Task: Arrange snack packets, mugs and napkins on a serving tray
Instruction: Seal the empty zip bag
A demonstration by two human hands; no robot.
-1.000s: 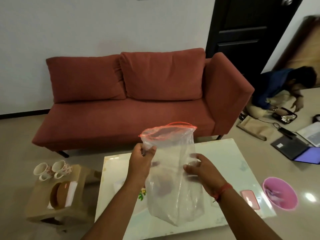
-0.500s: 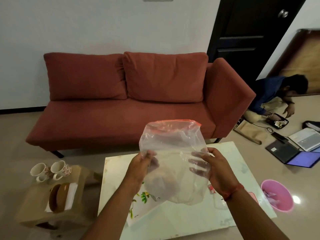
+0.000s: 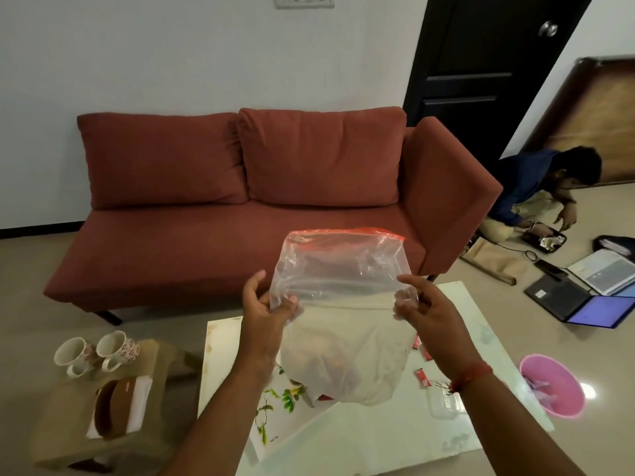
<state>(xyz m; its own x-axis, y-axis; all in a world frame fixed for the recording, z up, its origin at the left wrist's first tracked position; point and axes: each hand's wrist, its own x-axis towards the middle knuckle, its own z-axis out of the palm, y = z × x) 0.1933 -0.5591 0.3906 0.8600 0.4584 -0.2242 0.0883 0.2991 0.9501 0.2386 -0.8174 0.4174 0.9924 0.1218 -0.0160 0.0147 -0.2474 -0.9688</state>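
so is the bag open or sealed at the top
Open: the bag's red-edged mouth gapes wide, held apart by the left hand and right hand.

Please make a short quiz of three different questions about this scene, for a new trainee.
1. True or false: both hands hold the clear plastic bag above the white table.
2. Where do the two mugs stand? A) on the white table B) on the small stool at the left C) on the red sofa
3. Fill in: the bucket on the floor at the right is ____ in colour.

Key:
1. True. The left hand and the right hand pinch its two sides.
2. B, the small stool.
3. Pink, see the bucket.
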